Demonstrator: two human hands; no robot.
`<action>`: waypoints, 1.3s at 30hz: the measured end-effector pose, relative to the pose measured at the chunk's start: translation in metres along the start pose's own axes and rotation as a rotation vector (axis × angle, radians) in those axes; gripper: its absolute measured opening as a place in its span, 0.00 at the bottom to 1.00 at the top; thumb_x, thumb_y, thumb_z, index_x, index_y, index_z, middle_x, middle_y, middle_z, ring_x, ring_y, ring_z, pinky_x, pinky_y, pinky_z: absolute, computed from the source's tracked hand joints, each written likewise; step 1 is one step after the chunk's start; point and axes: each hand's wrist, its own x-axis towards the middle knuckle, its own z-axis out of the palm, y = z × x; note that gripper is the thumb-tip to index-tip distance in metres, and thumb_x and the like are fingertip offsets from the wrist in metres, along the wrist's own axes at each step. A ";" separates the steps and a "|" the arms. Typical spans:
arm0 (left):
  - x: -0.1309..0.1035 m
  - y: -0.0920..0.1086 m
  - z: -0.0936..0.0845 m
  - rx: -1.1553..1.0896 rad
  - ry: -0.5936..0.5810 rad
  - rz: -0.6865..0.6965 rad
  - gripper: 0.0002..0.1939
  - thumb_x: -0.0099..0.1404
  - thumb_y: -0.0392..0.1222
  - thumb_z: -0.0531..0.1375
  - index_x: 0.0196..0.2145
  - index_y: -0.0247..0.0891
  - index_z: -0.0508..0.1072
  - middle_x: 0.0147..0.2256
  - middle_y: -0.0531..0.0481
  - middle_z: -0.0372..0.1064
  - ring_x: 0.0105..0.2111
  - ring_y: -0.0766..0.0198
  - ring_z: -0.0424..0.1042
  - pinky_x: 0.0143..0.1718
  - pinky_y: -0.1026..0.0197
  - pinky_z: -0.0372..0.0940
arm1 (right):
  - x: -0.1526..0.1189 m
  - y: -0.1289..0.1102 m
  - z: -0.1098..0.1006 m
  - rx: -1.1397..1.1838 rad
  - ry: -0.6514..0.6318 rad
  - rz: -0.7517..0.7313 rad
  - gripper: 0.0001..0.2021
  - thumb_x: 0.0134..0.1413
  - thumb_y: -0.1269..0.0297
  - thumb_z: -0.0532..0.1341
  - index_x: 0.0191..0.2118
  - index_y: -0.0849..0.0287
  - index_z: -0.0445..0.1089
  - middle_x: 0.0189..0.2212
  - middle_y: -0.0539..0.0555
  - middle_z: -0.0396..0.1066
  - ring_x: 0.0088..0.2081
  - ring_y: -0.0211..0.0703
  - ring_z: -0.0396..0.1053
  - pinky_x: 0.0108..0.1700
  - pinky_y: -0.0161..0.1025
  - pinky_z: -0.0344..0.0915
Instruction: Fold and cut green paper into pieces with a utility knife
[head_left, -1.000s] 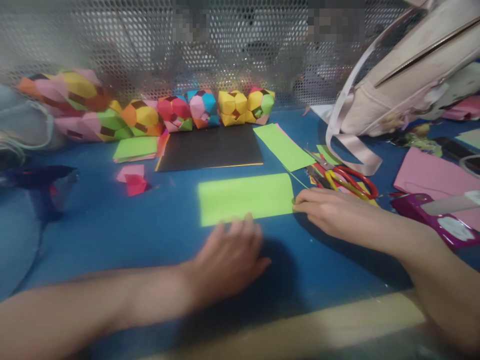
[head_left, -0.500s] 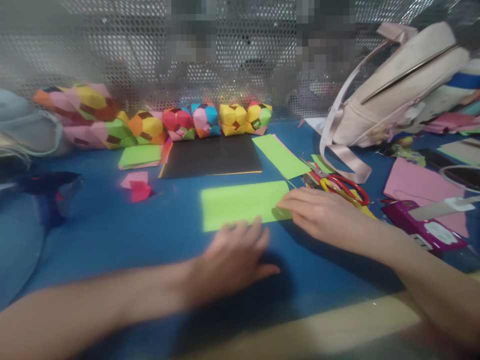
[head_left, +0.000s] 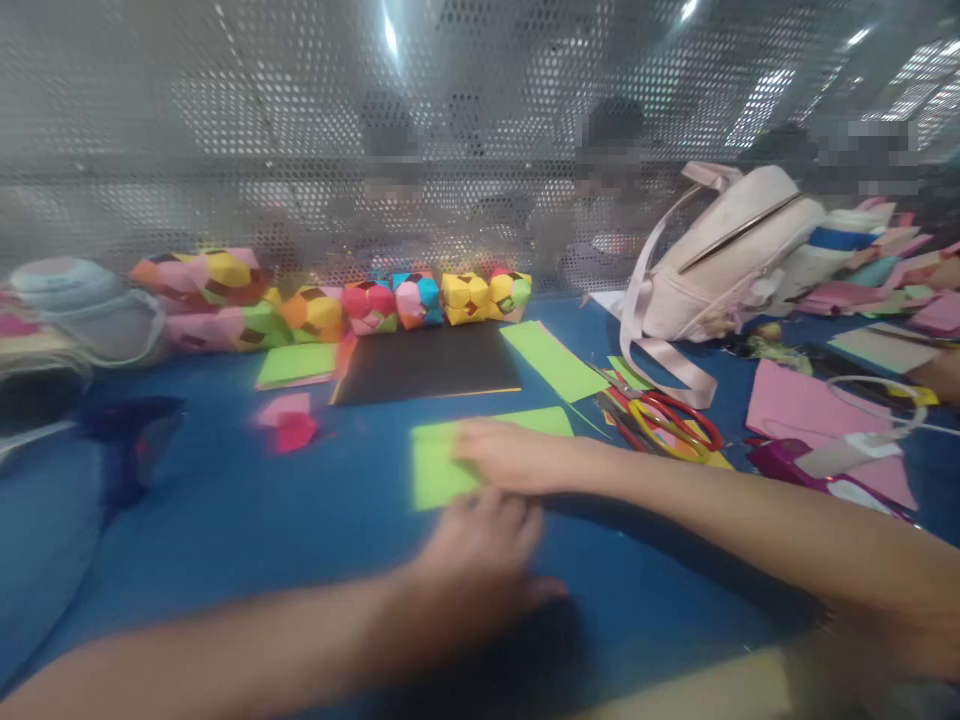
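Observation:
A light green paper lies on the blue table in front of me. My right hand reaches across it from the right, fingertips pressed together on its left half; whether anything is between them is hidden. Just below, my left hand rests at the paper's near edge, blurred, with its thumb spread to the right. The right hand covers the middle of the paper and almost meets the left hand's fingers.
Behind lies a black sheet, with colourful folded-paper balls beyond. Scissors and a green strip lie to the right, near a pale backpack. A blue glue gun stands left.
My right hand has slid left across the green paper, from its right end to its left half. The left hand stays by the near edge. The view has tilted up.

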 end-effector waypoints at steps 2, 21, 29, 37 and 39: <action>0.000 0.000 0.002 -0.013 -0.026 -0.007 0.31 0.68 0.65 0.48 0.55 0.37 0.66 0.44 0.43 0.69 0.42 0.52 0.66 0.38 0.53 0.61 | 0.011 0.002 0.002 -0.021 0.011 -0.016 0.11 0.51 0.81 0.52 0.34 0.63 0.69 0.36 0.57 0.64 0.38 0.44 0.60 0.41 0.39 0.59; -0.001 0.000 0.006 -0.075 -0.109 -0.024 0.32 0.71 0.63 0.43 0.59 0.37 0.64 0.57 0.41 0.66 0.49 0.50 0.66 0.46 0.50 0.64 | -0.015 0.022 0.006 -0.110 0.028 0.021 0.13 0.49 0.81 0.54 0.39 0.63 0.70 0.40 0.60 0.67 0.38 0.46 0.61 0.39 0.40 0.60; 0.016 -0.002 -0.018 -0.147 -0.350 -0.078 0.31 0.69 0.63 0.50 0.58 0.37 0.66 0.57 0.41 0.66 0.49 0.50 0.68 0.47 0.49 0.67 | 0.008 0.015 0.002 -0.126 0.040 -0.027 0.14 0.48 0.81 0.56 0.41 0.63 0.71 0.40 0.59 0.67 0.40 0.46 0.62 0.41 0.39 0.61; 0.016 -0.005 -0.012 -0.159 -0.381 -0.066 0.31 0.68 0.62 0.51 0.60 0.39 0.64 0.63 0.39 0.58 0.53 0.48 0.67 0.50 0.46 0.66 | -0.058 0.051 -0.001 -0.190 0.076 0.124 0.20 0.47 0.85 0.52 0.43 0.63 0.72 0.38 0.58 0.67 0.39 0.45 0.63 0.39 0.39 0.61; 0.017 -0.005 -0.013 -0.156 -0.386 -0.056 0.31 0.69 0.61 0.51 0.60 0.38 0.64 0.63 0.39 0.59 0.52 0.48 0.67 0.50 0.46 0.66 | -0.052 0.047 -0.001 -0.203 0.067 0.131 0.17 0.48 0.83 0.53 0.40 0.62 0.72 0.37 0.58 0.67 0.38 0.45 0.63 0.37 0.38 0.60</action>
